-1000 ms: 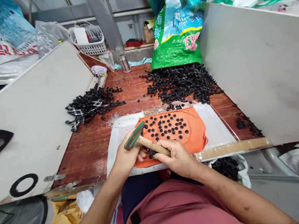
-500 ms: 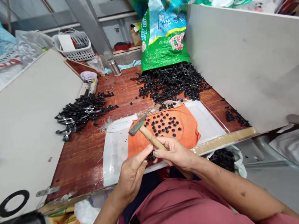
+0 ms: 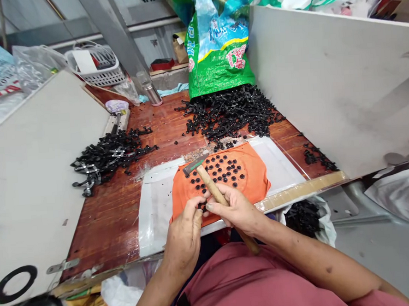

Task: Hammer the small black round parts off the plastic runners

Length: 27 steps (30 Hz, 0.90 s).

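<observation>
My right hand is closed round the wooden handle of a hammer. The hammer's dark head with green paint is over an orange cloth, and the handle's end sticks out below my wrist. My left hand pinches a small black plastic piece, with my right fingertips close against it, partly hiding it. Several round black studs stand spread over the cloth, which lies on a white sheet at the table's front.
A big heap of black plastic parts spills from a green bag at the back. Another black pile lies left. Pale boards wall both sides. A steel flask and white basket stand behind.
The hammer has turned in my right hand, its head now lying more level and its handle end showing below the wrist. My fingers have shifted around the black piece. The camera view has moved slightly.
</observation>
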Available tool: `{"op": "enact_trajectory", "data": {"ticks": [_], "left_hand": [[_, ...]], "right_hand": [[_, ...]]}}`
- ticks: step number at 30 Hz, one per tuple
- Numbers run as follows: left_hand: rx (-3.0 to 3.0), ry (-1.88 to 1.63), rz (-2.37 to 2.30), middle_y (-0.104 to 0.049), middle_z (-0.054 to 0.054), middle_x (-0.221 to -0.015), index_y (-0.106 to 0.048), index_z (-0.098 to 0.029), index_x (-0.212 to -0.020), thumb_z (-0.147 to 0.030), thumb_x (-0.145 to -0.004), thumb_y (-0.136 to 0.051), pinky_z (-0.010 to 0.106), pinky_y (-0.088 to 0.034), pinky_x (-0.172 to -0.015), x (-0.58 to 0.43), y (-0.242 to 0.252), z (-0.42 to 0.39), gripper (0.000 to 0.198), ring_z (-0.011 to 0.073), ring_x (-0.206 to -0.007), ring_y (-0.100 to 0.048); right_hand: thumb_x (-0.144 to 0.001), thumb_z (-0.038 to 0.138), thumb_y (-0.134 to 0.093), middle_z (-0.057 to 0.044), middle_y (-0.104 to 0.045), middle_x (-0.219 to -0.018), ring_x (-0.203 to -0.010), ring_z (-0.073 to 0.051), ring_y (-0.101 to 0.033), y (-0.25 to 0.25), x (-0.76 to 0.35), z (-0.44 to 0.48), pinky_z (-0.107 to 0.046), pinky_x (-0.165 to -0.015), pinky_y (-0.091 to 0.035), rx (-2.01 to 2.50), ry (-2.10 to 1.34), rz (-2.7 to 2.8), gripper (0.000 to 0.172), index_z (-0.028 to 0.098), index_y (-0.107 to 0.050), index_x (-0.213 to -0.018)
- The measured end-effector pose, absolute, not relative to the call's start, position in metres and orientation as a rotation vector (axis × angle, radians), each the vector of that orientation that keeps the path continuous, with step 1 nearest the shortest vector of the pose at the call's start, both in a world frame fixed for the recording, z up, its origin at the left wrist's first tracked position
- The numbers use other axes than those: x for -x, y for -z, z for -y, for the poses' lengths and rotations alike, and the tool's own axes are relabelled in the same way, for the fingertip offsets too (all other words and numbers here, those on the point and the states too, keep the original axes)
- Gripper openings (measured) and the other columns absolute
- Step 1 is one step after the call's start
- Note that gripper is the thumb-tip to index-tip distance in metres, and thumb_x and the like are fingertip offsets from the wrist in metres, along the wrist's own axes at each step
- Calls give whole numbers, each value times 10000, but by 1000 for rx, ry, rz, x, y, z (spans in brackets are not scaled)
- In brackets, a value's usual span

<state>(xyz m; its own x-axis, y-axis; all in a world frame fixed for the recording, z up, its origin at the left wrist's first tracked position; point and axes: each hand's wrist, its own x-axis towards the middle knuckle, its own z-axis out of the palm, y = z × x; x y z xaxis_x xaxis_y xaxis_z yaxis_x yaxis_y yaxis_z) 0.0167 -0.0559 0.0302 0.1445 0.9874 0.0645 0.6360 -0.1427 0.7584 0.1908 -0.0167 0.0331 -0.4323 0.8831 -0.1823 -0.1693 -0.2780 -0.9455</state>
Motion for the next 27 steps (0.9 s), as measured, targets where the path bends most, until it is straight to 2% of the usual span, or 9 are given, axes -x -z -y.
{"op": "enact_trajectory", "data": {"ticks": [4, 9, 12, 14, 18, 23, 27], "left_hand": [[-1975, -794, -1526, -754, 41, -1172, -594, -248, -1208, -269, -1042, -368, 248, -548, -800, -15, -31, 59, 281, 164, -961, -735], [-2096, -635, -1673, -774, 44, -1011, -576, -253, -1184, -319, -1012, -426, 313, -538, -718, -15, -33, 69, 238, 217, -817, -738], [-2027, -662, -1724, -761, 71, -1033, -540, -230, -1226, -339, -965, -499, 359, -548, -749, -19, -22, 78, 286, 252, -875, -732], [-1902, -730, -1725, -750, 80, -1059, -540, -224, -1206, -334, -962, -496, 363, -550, -772, -23, -14, 83, 272, 247, -914, -725], [-1657, -813, -1683, -731, 40, -1006, -555, -232, -1125, -357, -956, -516, 315, -531, -763, -29, -13, 84, 214, 200, -861, -711], [-1531, -792, -1641, -578, -35, -743, -555, -238, -1009, -476, -1006, -413, 253, -428, -614, -9, -22, 52, 278, 147, -647, -550], [-1544, -787, -1721, -496, -49, -687, -514, -235, -878, -512, -982, -426, 248, -386, -608, 15, -10, 9, 308, 143, -629, -485]], "right_hand": [[-804, 426, -757, 46, -592, -756, -494, -58, -437, -26, -184, 19, -192, -434, -346, 1003, -1788, 1204, 336, 191, -578, -964], [-758, 383, -773, 52, -569, -677, -547, -81, -481, -17, -177, 22, -196, -488, -399, 1056, -1710, 1150, 285, 189, -583, -845], [-762, 386, -754, 57, -564, -652, -486, -67, -441, -18, -176, 27, -195, -442, -369, 1125, -1663, 1135, 265, 187, -584, -805], [-772, 398, -746, 65, -558, -625, -450, -63, -419, -18, -176, 31, -197, -422, -357, 1149, -1671, 1118, 267, 192, -580, -806], [-793, 428, -739, 78, -528, -582, -435, -73, -423, -19, -175, 36, -204, -427, -369, 1162, -1662, 1097, 278, 206, -571, -807], [-867, 385, -679, 53, -577, -688, -511, -89, -468, -17, -186, 29, -215, -488, -386, 1155, -1574, 1250, 206, 199, -635, -943], [-1003, 336, -492, 29, -615, -772, -655, -124, -542, -12, -220, 30, -236, -611, -414, 1257, -1346, 1557, 212, 204, -632, -1091]]}}
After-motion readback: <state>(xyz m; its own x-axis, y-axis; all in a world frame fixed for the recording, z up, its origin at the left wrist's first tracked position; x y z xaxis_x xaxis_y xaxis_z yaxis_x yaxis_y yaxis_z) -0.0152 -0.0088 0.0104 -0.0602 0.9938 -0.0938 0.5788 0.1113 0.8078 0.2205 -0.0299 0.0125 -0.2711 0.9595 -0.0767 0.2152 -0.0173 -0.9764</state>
